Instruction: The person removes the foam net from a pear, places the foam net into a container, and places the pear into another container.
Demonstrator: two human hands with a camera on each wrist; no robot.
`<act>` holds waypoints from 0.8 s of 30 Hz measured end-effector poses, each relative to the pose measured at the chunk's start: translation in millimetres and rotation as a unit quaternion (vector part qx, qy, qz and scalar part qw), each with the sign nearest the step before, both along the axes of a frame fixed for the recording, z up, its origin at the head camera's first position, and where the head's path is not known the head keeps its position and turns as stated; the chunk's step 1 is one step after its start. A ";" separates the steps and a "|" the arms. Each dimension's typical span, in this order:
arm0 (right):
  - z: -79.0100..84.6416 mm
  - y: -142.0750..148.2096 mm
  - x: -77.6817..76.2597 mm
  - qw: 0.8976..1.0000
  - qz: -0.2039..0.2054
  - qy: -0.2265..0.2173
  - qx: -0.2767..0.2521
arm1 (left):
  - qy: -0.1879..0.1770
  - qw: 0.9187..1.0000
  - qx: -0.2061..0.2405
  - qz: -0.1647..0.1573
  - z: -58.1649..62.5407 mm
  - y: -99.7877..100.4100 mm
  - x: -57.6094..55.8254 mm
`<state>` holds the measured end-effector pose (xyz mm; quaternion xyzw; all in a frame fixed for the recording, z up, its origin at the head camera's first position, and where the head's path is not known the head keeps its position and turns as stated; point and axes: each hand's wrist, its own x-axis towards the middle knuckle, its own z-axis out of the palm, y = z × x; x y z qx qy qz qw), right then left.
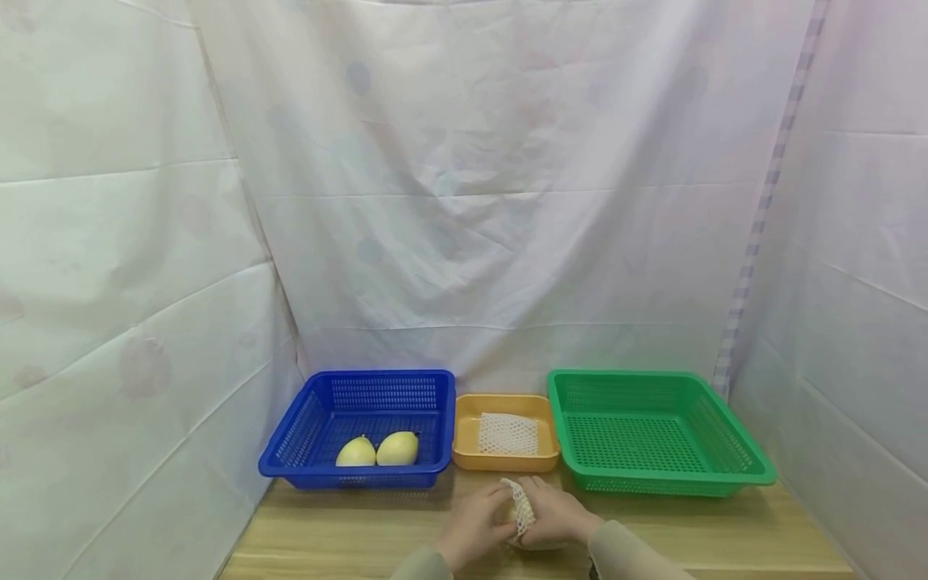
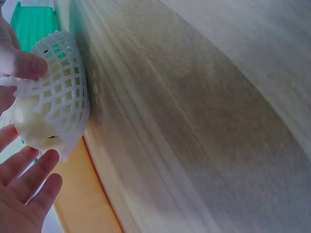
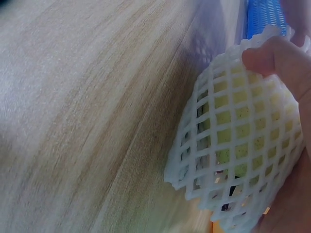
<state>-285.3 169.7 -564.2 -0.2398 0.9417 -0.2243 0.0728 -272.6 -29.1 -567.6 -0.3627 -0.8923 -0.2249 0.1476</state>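
In front of me both hands meet over a pale yellow pear partly covered by a white foam net sleeve. My right hand grips the netted part, its thumb lying across the mesh. A dark stem shows through the mesh in the right wrist view. At the pear's bare end is my left hand, thumb on the net's edge and fingers spread beside the fruit. Two more yellow pears lie uncovered in the blue basket.
A small orange tray with another flat white foam net stands between the blue basket and a green basket. All sit along the back of the wooden table, before white curtains.
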 end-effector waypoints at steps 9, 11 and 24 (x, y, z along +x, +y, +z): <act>-1.1 5.7 -0.9 0.999 0.006 -0.013 -0.029 | -0.057 0.997 0.045 -0.018 -2.3 3.4 -1.4; -2.2 6.6 -2.6 0.999 0.007 -0.025 -0.044 | -0.071 0.996 0.053 -0.019 -3.6 4.2 -3.2; -4.2 10.9 -5.6 0.991 0.022 -0.076 -0.112 | -0.227 0.964 0.131 -0.048 -12.5 7.8 -13.0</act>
